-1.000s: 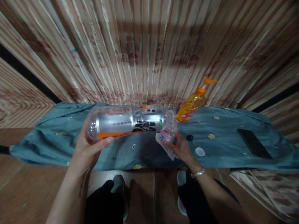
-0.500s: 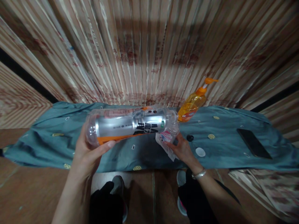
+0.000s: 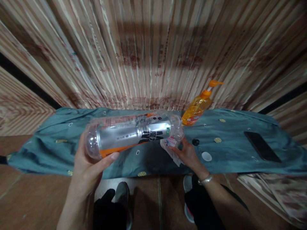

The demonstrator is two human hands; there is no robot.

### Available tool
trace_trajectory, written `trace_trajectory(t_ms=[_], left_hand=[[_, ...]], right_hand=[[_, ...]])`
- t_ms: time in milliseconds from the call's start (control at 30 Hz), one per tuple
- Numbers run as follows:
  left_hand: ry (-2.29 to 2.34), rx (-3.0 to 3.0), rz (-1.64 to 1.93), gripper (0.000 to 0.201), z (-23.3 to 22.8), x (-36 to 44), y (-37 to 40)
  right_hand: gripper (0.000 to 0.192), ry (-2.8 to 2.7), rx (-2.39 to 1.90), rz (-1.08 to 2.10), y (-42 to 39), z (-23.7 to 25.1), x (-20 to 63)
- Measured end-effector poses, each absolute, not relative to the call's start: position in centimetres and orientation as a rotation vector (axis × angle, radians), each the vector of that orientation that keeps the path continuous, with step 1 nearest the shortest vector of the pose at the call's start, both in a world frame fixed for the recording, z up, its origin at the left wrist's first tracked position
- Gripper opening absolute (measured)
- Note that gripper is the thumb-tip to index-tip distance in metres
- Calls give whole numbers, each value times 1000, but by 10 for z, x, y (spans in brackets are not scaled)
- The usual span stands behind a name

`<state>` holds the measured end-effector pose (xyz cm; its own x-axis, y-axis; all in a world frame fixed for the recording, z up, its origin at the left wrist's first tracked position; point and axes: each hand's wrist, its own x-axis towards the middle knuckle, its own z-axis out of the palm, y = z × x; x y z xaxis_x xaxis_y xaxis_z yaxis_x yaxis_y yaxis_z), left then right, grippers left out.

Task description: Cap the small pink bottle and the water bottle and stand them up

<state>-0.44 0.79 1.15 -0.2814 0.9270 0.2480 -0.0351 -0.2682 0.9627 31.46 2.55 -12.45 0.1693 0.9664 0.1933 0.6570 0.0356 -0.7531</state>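
My left hand [image 3: 88,163] grips the base of a large clear plastic bottle [image 3: 130,132] with a silver, black and orange label, held on its side above a teal cloth [image 3: 227,150]. The bottle's neck points right. There my right hand [image 3: 185,153] holds a small crumpled clear bottle with a pink-and-white label [image 3: 173,140] against the big bottle's mouth. A bracelet sits on my right wrist.
An orange pump bottle [image 3: 198,107] stands at the back of the cloth. A small black cap [image 3: 195,142] and a white cap [image 3: 206,156] lie right of my right hand. A black phone [image 3: 262,147] lies far right. Striped panels rise behind; my feet show below.
The large bottle's base has dropped slightly and it now tilts with the neck a little higher. My right hand stays at the neck with the small bottle.
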Motion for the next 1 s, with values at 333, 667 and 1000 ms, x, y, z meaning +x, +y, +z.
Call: trace_trajectory(t_ms=[333,667,1000], left_hand=[[1236,1225,1651,97,16,-2,8],[1212,1214,1655,94,15,-1,9],[1185,1165,1658,94,18,2,11]], right_hand=[[58,-1572,-1677,492,25,-124,315],[59,-1559,-1685,515,25,-125,315],[61,-1574,-1716,479,25,-129,315]])
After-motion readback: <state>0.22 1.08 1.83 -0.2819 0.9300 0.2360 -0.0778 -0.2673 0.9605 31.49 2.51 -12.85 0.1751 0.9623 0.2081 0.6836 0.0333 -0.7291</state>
